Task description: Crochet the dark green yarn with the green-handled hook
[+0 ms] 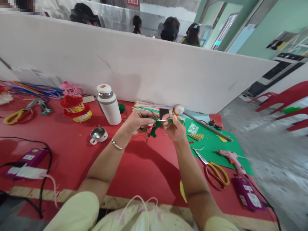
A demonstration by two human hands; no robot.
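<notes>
Above the red table, my left hand (137, 122) pinches a small dark green crochet piece (153, 132), part of which dangles below the fingers. Loose green yarn trails from it near the fingertips. My right hand (175, 129) is closed around a crochet hook (170, 121) with a green grip, its thin metal shaft pointing left into the crochet work. The hook's tip is too small to make out among the stitches. Behind my left wrist, a ball of green yarn (122, 108) rests beside the white thermos bottle (109, 106).
A steel cup (98, 135) stands left of my forearm. Scissors (213, 170) and a pink glue gun (232, 159) lie at the right, partly on a green mat (216, 141). Purple boxes with cables (247, 194) flank the table. A white partition (144, 70) rises behind; people sit beyond it.
</notes>
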